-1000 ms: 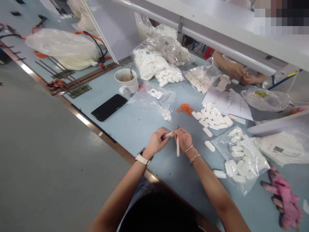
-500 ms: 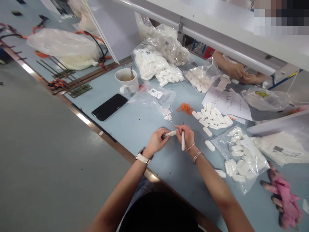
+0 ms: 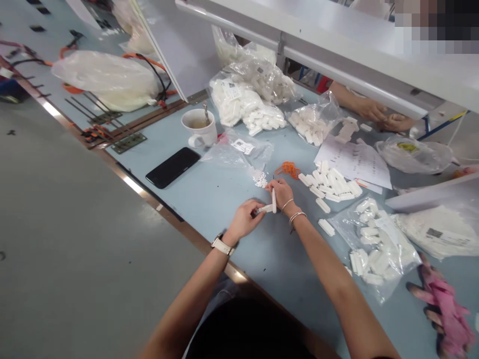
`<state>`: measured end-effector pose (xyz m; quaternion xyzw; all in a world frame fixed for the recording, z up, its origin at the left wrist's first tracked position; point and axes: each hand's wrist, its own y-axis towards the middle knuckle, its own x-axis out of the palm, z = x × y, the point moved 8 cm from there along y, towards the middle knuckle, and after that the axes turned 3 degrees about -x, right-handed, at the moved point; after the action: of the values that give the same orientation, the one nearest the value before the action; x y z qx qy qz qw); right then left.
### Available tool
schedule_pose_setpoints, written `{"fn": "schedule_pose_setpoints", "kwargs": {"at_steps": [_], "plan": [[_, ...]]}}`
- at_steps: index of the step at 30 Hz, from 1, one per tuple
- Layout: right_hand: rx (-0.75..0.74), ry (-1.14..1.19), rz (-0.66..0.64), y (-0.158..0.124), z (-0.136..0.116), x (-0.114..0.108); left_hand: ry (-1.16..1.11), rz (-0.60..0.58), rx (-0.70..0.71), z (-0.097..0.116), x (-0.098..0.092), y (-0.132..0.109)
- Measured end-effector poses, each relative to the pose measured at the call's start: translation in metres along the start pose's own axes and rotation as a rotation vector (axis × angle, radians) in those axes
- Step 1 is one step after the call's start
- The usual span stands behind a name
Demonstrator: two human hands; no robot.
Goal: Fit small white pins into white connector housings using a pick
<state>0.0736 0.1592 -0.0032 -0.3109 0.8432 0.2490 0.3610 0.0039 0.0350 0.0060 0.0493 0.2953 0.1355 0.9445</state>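
Observation:
My left hand (image 3: 245, 218) is closed, pinching one end of a narrow white plastic piece (image 3: 266, 208) with a row of small details along it. Its other end points toward my right hand (image 3: 281, 193), which grips a slim white pen-like tool (image 3: 274, 200) with a thin dark tip. The fingers of that hand are at the near edge of a small heap of tiny white parts (image 3: 261, 179). Just beyond lie orange plastic pieces (image 3: 288, 169). To the right is a loose pile of white plastic housings (image 3: 331, 182).
A clear bag of white parts (image 3: 377, 249) and pink gloves (image 3: 443, 309) lie to the right. A black phone (image 3: 172, 167) and a white mug (image 3: 200, 128) stand left. Filled bags (image 3: 243, 102) sit under the shelf (image 3: 337, 45). A co-worker's hands (image 3: 385, 117) are across the table.
My right hand with the tool has moved away from the white piece, forward to the heap of tiny parts. My left hand stays nearly in place. The camera view has shifted slightly.

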Motion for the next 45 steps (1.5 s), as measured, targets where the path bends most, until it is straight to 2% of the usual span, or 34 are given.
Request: {"fn": "schedule_pose_setpoints", "kwargs": {"at_steps": [3, 5, 7, 11, 15, 19, 25, 30, 33, 37, 41, 45], "plan": [[0.016, 0.1, 0.078, -0.008, 0.001, -0.007, 0.0, -0.002, -0.004, -0.001, 0.0, 0.0], [0.065, 0.195, 0.163, -0.02, 0.004, -0.018, -0.001, -0.003, -0.001, -0.001, 0.001, 0.0], [0.098, 0.284, 0.195, -0.033, 0.004, -0.024, -0.012, -0.004, 0.005, -0.001, 0.001, 0.0], [0.073, 0.285, 0.164, -0.056, -0.003, -0.028, -0.034, 0.008, 0.007, -0.002, 0.002, 0.0], [0.016, 0.236, 0.113, -0.066, -0.01, -0.024, -0.035, 0.015, 0.025, -0.001, 0.001, -0.001], [-0.043, 0.081, -0.007, -0.066, -0.021, -0.018, -0.046, 0.02, 0.032, -0.002, 0.001, 0.0], [-0.076, -0.208, -0.147, -0.062, -0.041, -0.021, -0.051, 0.016, 0.02, -0.003, 0.002, 0.0], [-0.069, -0.314, -0.168, -0.058, -0.051, -0.022, -0.057, 0.018, 0.038, -0.001, 0.001, 0.0], [0.009, -0.246, -0.154, -0.053, -0.042, -0.022, -0.064, 0.023, 0.039, -0.002, 0.001, 0.0], [0.093, -0.024, -0.121, -0.046, -0.026, -0.023, -0.064, 0.016, 0.033, -0.002, 0.002, 0.0], [0.155, 0.234, -0.155, -0.039, -0.014, -0.02, -0.043, -0.005, 0.028, -0.003, 0.003, 0.0], [0.184, 0.303, -0.21, -0.032, -0.004, -0.016, -0.036, -0.004, 0.029, -0.003, 0.003, 0.0]]}}
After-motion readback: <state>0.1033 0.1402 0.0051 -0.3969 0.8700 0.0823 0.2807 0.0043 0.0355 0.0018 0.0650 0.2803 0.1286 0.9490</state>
